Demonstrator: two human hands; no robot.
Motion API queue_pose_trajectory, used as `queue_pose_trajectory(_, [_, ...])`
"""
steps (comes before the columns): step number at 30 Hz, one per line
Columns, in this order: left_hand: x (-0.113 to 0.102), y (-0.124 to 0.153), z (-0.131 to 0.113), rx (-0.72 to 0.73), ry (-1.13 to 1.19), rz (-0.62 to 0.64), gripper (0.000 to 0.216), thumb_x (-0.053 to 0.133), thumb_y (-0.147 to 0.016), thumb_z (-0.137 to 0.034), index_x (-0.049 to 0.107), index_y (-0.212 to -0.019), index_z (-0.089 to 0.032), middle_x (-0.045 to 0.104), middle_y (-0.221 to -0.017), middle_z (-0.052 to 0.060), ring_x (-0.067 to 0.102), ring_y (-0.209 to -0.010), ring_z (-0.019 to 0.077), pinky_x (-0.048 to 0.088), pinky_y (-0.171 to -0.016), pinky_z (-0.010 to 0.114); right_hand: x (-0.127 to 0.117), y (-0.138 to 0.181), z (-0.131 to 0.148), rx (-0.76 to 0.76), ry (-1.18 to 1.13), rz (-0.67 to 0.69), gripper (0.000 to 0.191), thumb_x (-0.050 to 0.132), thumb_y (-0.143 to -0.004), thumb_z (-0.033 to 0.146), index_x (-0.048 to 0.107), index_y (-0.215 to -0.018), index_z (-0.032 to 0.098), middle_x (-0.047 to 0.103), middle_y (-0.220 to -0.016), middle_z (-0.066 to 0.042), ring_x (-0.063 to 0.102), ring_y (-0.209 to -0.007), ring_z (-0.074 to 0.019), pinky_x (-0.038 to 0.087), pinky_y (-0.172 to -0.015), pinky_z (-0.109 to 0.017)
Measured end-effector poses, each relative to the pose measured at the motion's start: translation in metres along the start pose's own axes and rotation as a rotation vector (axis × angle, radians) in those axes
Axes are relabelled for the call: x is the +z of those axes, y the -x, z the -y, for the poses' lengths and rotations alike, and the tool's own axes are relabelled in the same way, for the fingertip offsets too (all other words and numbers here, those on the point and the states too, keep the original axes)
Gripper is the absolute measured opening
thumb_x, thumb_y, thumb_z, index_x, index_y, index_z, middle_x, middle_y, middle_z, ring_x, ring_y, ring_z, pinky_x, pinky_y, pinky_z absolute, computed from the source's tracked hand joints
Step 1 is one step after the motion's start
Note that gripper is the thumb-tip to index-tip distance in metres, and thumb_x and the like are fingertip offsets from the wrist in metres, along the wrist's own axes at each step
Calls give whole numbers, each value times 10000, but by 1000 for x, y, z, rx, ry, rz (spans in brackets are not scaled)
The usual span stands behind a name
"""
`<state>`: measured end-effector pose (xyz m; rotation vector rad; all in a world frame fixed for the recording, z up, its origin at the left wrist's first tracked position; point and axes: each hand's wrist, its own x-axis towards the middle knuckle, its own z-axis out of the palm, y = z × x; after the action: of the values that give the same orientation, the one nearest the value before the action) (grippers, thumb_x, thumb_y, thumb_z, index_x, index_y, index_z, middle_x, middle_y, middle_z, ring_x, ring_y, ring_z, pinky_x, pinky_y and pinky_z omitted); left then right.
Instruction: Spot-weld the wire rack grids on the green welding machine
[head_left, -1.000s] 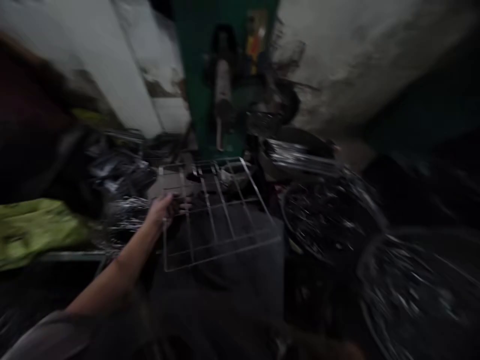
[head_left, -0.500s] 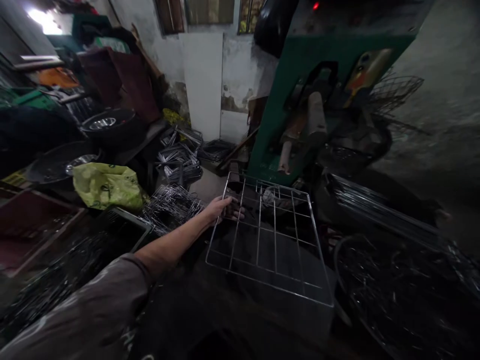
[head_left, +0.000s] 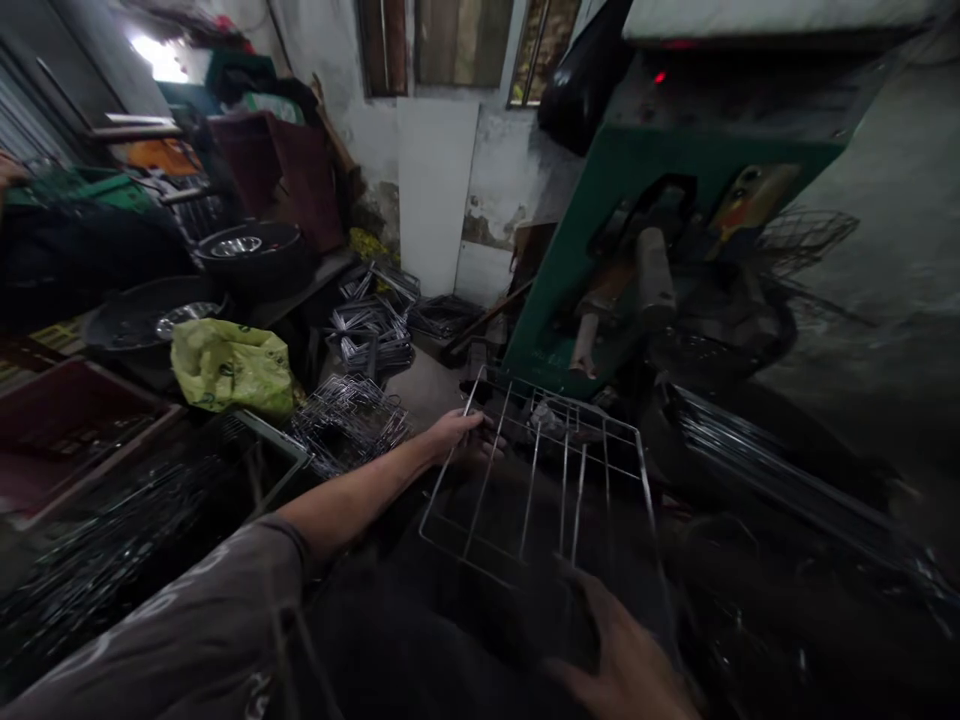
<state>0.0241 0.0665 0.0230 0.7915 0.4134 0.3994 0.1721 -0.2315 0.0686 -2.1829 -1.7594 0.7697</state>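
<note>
**Wire rack held in front of the green press**

A crumpled yellow plastic bag (head_left: 231, 366) is lying at the left, beside a tangled heap of thin wire frames (head_left: 349, 422). The left hand (head_left: 463, 437) is gripping the left rim of a rectangular wire rack (head_left: 547, 490), its shiny straight rods tilted before the green machine (head_left: 600, 250). The right hand (head_left: 630, 660), blurred, is spreading its fingers at the rack's near edge; whether it is touching cannot be told.

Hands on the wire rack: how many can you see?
2. The left hand grips the wire rack at its far left edge; the right hand is at its near edge.
</note>
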Motion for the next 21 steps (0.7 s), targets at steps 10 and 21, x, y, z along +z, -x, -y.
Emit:
queue_pose_trajectory(10, [2, 4, -2, -19, -37, -1, 378, 639, -797, -440, 514, -952, -119, 707, -790, 157, 710, -689, 279, 545, -589, 336, 2, -40, 7, 4, 152, 101, 720, 602, -692, 303, 436, -1371, 130, 527, -1333, -153, 485, -1235, -311, 424, -1008, -423])
queue_pose_trajectory(21, [4, 5, -1, 9, -41, -1, 444, 687, -755, -486, 510, -954, -130, 714, -800, 163, 708, -687, 284, 541, -584, 341, 45, -41, -19, -145, 365, 34, 733, 505, -727, 202, 324, -1434, 131, 384, -1465, -142, 468, -1247, -287, 412, -1022, -433])
